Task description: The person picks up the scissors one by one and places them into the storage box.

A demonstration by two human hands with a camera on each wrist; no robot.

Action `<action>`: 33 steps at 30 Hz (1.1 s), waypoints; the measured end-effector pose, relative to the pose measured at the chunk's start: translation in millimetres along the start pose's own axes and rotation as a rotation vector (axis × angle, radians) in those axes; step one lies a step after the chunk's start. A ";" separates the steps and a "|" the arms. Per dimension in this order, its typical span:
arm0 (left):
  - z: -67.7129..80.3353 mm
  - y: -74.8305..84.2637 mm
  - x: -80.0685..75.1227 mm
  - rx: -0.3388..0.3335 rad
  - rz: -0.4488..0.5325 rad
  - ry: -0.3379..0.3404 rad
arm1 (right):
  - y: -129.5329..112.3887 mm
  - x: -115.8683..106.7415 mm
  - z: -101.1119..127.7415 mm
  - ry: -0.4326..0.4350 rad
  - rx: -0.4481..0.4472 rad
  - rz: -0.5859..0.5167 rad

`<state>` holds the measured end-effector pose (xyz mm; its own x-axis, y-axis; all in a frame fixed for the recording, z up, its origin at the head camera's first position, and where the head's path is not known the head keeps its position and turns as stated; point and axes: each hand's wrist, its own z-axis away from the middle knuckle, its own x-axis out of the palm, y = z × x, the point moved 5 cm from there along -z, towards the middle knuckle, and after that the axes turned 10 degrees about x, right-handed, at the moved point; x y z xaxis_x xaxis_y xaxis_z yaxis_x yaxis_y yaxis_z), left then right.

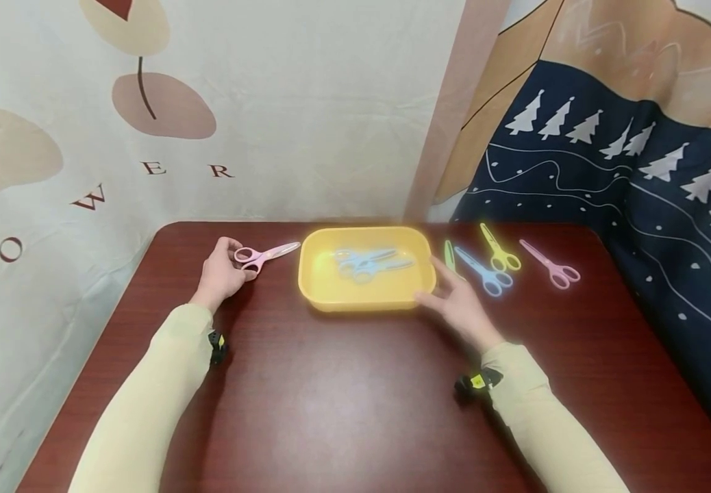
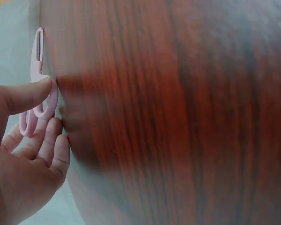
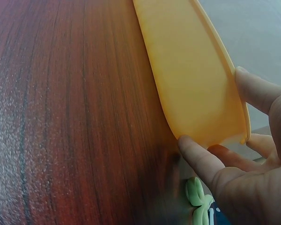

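My left hand (image 1: pixel 222 272) pinches a pair of pink scissors (image 1: pixel 264 257) by the handle loops, thumb on the near loop. Their blades point right, toward a yellow tray (image 1: pixel 331 305). In the left wrist view the thumb presses the pink scissors (image 2: pixel 37 65) while the other fingers curl below the loops. At the tray's right end, my right hand (image 1: pixel 462 308) holds the near corner. The right wrist view shows its thumb on the rim of the yellow tray (image 3: pixel 192 70) and fingers round the lower edge. Inside the tray lie blue scissors (image 1: pixel 364 263), overlapping.
Right of the tray lie green scissors (image 1: pixel 449 255), partly hidden by the right hand, blue scissors (image 1: pixel 481 270), yellow scissors (image 1: pixel 497 250) and more pink scissors (image 1: pixel 551 266). The brown table (image 1: pixel 325 397) meets a printed cloth (image 1: pixel 306 137) at its back edge.
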<state>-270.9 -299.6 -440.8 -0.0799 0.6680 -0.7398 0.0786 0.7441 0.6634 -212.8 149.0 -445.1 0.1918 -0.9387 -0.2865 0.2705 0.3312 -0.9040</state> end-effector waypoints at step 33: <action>2.7 18.7 -9.8 0.011 0.422 0.072 | 1.3 -0.4 -1.0 -0.003 -0.006 -0.005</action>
<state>-265.9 -292.2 -421.5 -0.1077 0.9128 -0.3940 0.1296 0.4058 0.9047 -213.5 149.7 -446.4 0.1930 -0.9400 -0.2813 0.2657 0.3260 -0.9073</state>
